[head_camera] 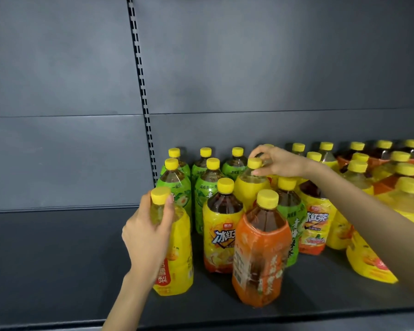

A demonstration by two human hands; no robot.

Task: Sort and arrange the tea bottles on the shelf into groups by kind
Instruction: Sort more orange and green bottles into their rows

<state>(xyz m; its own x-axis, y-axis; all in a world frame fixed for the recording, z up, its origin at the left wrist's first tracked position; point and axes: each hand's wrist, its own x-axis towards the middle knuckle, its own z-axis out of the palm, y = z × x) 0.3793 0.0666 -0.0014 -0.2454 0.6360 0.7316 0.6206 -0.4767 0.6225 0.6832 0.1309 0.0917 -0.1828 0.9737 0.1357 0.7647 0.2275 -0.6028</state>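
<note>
My left hand grips the neck of a yellow-labelled pear tea bottle standing at the front left of the group. My right hand is closed round the neck of another plain yellow-labelled bottle in the middle rows. Green-labelled bottles stand at the back left. A yellow iced black tea bottle and an orange-labelled bottle stand at the front centre. All have yellow caps.
The dark shelf stretches bare to the left of the bottles. Mixed yellow and orange bottles crowd the right side under my right forearm. A slotted upright runs down the grey back panel.
</note>
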